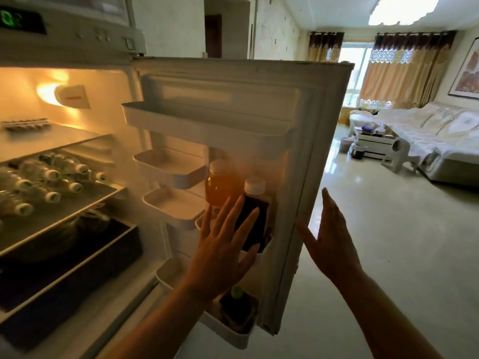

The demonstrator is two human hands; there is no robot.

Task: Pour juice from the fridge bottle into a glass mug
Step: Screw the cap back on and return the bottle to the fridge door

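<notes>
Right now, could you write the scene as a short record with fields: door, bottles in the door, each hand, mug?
fridge door: open, inner side facing the camera
middle door shelf: orange bottle and dark bottle, both white-capped, upright, side by side
lowest door shelf: green-capped bottle
left hand: fingers straight and spread, in front of the dark bottle; contact unclear
right hand: open, at the door's outer edge
mug: not in view

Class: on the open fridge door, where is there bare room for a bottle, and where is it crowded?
Bare: the wide top door shelf and the two small trays left of the orange bottle. Crowded: where it and the dark bottle stand together behind the left hand.
</notes>
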